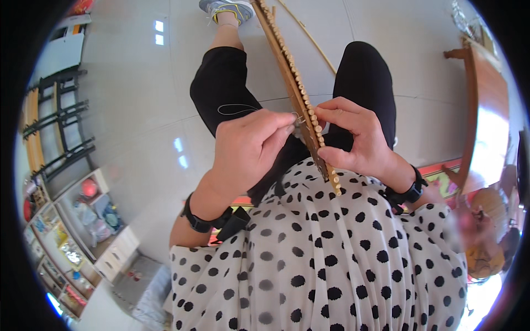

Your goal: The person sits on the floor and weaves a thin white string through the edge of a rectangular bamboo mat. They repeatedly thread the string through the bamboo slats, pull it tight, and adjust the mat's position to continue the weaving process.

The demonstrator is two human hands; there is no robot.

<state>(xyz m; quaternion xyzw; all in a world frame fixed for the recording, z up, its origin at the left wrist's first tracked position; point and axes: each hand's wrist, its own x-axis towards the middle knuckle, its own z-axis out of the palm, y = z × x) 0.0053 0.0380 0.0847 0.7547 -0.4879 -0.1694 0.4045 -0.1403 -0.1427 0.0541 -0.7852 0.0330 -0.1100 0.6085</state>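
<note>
A long brown wooden strip [290, 80] runs from the top of the view down to my lap. Along its right side sits a row of several short round sticks [298, 79] with pale cut ends. My right hand [361, 132] grips the strip and stick row from the right, thumb below and fingers above. On the other side my left hand [245, 144] is closed in a pinch at the strip's edge, on a thin pale thread [234, 106]. The thread loops out left over my thigh. Its exact path at the fingertips is too small to tell.
A thin bamboo pole [309, 37] lies on the tiled floor [149, 99] ahead. To the right stands a brown wooden table [486, 105]. Black metal racks [58, 110] and open shelves with bags [91, 220] line the left side.
</note>
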